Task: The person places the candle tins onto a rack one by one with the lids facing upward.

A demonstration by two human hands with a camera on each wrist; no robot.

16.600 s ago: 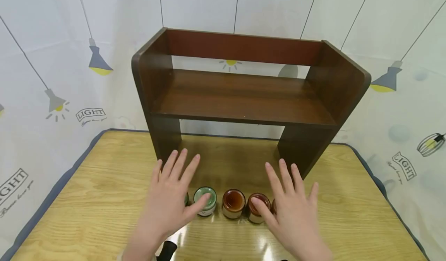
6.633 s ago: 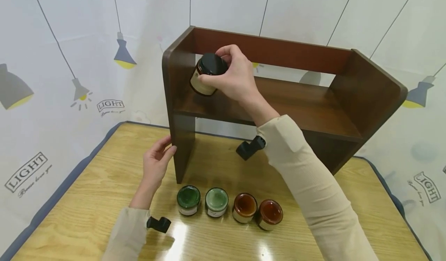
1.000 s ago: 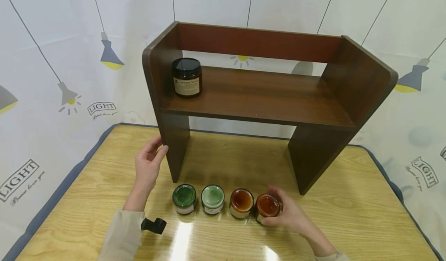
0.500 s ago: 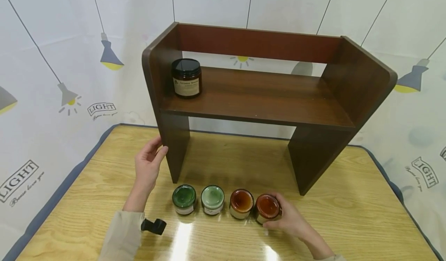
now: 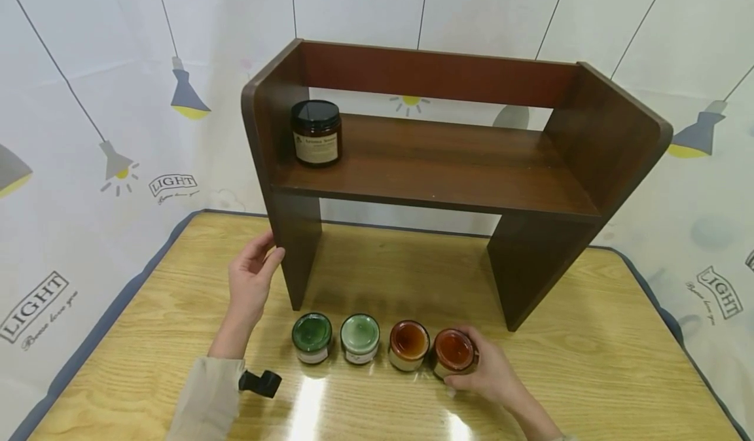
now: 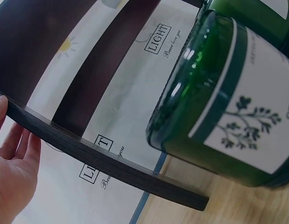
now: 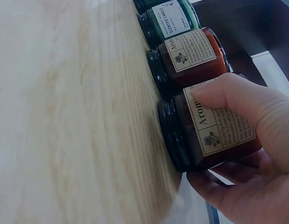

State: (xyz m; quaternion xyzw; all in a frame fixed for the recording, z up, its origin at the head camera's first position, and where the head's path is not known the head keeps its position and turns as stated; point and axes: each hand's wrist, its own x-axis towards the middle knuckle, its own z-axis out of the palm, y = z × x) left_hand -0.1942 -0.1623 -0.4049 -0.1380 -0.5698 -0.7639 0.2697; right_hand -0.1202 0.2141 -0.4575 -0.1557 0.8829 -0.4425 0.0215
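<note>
My right hand (image 5: 489, 369) holds the rightmost reddish-brown candle jar (image 5: 453, 349), thumb on its label and fingers behind it. In the right wrist view, that candle jar (image 7: 214, 123) has its black lid against the table, so it stands upside down. My left hand (image 5: 252, 274) pinches the front edge of the dark wooden shelf's left side panel (image 5: 294, 251). Left of the held jar stand an amber jar (image 5: 408, 345), a light green jar (image 5: 360, 337) and a dark green jar (image 5: 312, 336), bottoms up. A larger dark jar (image 5: 317, 133) sits upright at the shelf board's left end.
The shelf board (image 5: 448, 166) runs between two side panels with a rail (image 5: 438, 71) behind. Its right side panel (image 5: 548, 258) stands behind my right hand. A printed curtain (image 5: 118, 231) borders the wooden table (image 5: 147, 336).
Earlier my right hand carried the large dark jar to the shelf's left end and let it go. In the last second its fingers have closed round the rightmost jar; my left hand has stayed.
</note>
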